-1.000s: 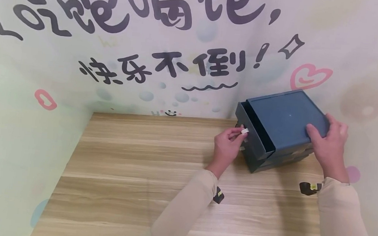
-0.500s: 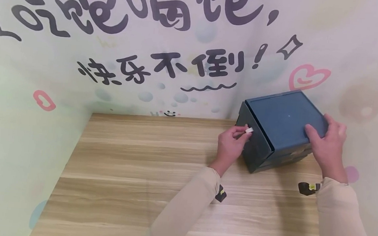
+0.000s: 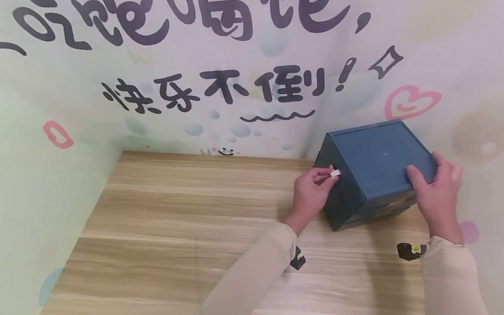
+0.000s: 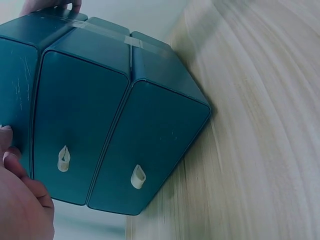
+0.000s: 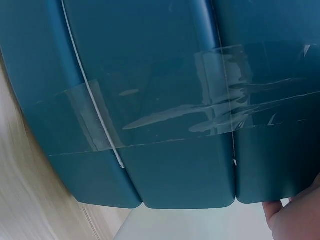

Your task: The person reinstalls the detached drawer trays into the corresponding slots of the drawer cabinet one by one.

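Note:
A dark blue desktop drawer unit (image 3: 382, 156) with three stacked drawers stands at the right of the table. Its top drawer is fully in, the front flush with the casing. My left hand (image 3: 313, 192) pinches the small white pull tab (image 3: 335, 173) on that drawer between thumb and fingers. Two lower drawers, each with a white loop (image 4: 138, 177), show closed in the left wrist view. My right hand (image 3: 438, 196) grips the unit's back end, thumb on the top face, fingers around the rear edge. Clear tape (image 5: 165, 112) crosses the unit's side.
Around the wood-grain table (image 3: 174, 221) hang pale walls; the back wall (image 3: 175, 60) carries dark lettering and doodles. The unit sits close to the back and right walls. Black wrist-worn devices show beside the left cuff (image 3: 291, 236) and the right cuff (image 3: 444, 247).
The top drawer, partly out a second ago, has slid rightward into the unit until flush. My left hand moved with it, pinching the tab throughout. The right hand kept its hold.

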A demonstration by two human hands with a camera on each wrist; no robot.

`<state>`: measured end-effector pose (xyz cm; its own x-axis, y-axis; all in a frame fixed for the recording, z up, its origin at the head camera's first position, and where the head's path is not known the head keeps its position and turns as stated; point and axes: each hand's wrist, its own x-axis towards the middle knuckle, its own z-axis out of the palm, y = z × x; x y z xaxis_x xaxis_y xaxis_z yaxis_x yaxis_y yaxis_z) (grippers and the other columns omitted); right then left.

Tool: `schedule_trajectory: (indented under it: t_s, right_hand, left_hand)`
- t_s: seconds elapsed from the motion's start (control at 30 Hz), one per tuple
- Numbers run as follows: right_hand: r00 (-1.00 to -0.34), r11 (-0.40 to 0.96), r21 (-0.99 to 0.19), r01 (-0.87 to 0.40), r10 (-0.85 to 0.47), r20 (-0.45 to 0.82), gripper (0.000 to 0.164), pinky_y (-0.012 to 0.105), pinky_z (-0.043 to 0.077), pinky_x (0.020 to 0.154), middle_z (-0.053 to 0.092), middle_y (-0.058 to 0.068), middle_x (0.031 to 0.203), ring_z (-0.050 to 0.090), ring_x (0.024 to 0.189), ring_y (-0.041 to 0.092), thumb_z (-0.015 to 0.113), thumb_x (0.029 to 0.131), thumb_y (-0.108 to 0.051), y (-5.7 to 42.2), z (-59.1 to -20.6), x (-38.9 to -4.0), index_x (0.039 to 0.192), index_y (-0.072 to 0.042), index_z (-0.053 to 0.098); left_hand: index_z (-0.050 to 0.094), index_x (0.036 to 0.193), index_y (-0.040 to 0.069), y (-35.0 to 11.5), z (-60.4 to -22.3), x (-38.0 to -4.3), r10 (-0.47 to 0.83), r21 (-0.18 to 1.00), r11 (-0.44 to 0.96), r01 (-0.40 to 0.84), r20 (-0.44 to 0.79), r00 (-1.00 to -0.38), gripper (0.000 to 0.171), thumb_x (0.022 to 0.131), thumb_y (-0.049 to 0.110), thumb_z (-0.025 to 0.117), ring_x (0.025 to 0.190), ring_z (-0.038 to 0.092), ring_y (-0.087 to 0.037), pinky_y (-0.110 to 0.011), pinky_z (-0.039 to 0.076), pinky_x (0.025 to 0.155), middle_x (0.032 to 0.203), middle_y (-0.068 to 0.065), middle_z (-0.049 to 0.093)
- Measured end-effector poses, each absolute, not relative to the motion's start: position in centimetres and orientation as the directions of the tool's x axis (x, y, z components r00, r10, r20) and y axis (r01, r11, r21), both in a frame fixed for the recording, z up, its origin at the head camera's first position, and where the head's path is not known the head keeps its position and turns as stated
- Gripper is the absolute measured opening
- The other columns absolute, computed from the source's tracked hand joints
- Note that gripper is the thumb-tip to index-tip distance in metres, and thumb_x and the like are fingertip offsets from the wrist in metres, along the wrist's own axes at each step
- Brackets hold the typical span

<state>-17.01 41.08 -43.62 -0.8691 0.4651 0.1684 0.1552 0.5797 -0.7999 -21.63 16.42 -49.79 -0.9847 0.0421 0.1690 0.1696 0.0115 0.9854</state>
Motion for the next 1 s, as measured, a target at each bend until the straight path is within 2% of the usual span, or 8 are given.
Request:
schedule_trajectory:
  t_s: [0.3,0.47,0.57,0.67,0.77,0.87,1.0]
  right_hand:
    - [-0.874,0.589,-0.791,0.163,0.458,0.161,0.076,0.049,0.023,0.121,0.022,0.018,0.149,0.019,0.142,0.039,0.057,0.099,-0.041,41.2,-43.5,-16.9,0.162,-0.014,0.024]
    - [-0.874,0.578,-0.799,0.165,0.461,0.153,0.077,0.050,0.023,0.122,0.021,0.017,0.149,0.020,0.141,0.038,0.057,0.099,-0.041,41.1,-43.4,-17.0,0.162,-0.013,0.024]
    - [-0.875,0.571,-0.804,0.164,0.461,0.149,0.077,0.050,0.022,0.122,0.020,0.018,0.151,0.020,0.142,0.039,0.057,0.099,-0.042,41.0,-43.4,-17.2,0.162,-0.012,0.024]
    - [-0.875,0.579,-0.798,0.166,0.460,0.151,0.076,0.052,0.022,0.122,0.021,0.020,0.153,0.019,0.143,0.040,0.056,0.099,-0.041,41.0,-43.4,-17.3,0.162,-0.012,0.024]
    - [-0.871,0.588,-0.789,0.179,0.468,0.151,0.076,0.053,0.022,0.122,0.021,0.022,0.154,0.020,0.144,0.040,0.055,0.100,-0.042,41.0,-43.3,-17.2,0.162,-0.013,0.023]
    - [-0.867,0.591,-0.785,0.186,0.475,0.152,0.075,0.052,0.022,0.123,0.022,0.021,0.153,0.021,0.144,0.040,0.054,0.100,-0.042,40.9,-43.2,-17.1,0.162,-0.013,0.023]
    - [-0.868,0.586,-0.789,0.183,0.473,0.150,0.074,0.051,0.023,0.123,0.022,0.019,0.152,0.020,0.144,0.039,0.054,0.100,-0.041,40.8,-43.2,-17.1,0.162,-0.013,0.024]
  left_hand:
    - [0.076,0.105,0.007,17.0,-49.7,-21.6,0.040,0.990,-0.009,0.137,0.138,-0.990,0.019,0.088,0.014,0.080,0.099,0.076,-0.008,-0.015,0.057,0.080,0.113,-0.006,0.078]
    - [0.076,0.104,0.004,17.3,-49.8,-21.7,0.030,0.991,-0.091,0.096,0.099,-0.995,0.019,0.087,0.011,0.081,0.099,0.077,-0.013,-0.016,0.057,0.080,0.113,-0.008,0.078]
    - [0.076,0.104,0.005,17.1,-49.8,-21.8,0.036,0.992,-0.082,0.095,0.098,-0.995,0.020,0.087,0.011,0.081,0.098,0.077,-0.013,-0.016,0.057,0.080,0.111,-0.009,0.079]
    - [0.075,0.106,0.008,16.6,-49.3,-21.8,0.068,0.994,0.006,0.111,0.111,-0.992,0.021,0.088,0.015,0.081,0.100,0.076,-0.008,-0.015,0.056,0.082,0.112,-0.006,0.079]
    - [0.073,0.113,0.014,16.0,-48.3,-21.7,0.124,0.973,0.173,0.152,0.131,-0.984,0.026,0.089,0.023,0.080,0.108,0.073,-0.006,-0.016,0.054,0.087,0.117,0.000,0.078]
    - [0.067,0.122,0.021,15.3,-47.1,-21.7,0.190,0.925,0.327,0.193,0.136,-0.972,0.034,0.092,0.033,0.077,0.117,0.069,-0.009,-0.022,0.053,0.092,0.125,0.004,0.075]
    - [0.058,0.132,0.025,14.5,-46.0,-21.7,0.250,0.879,0.423,0.219,0.120,-0.961,0.041,0.096,0.040,0.070,0.124,0.065,-0.015,-0.031,0.052,0.098,0.133,0.006,0.070]
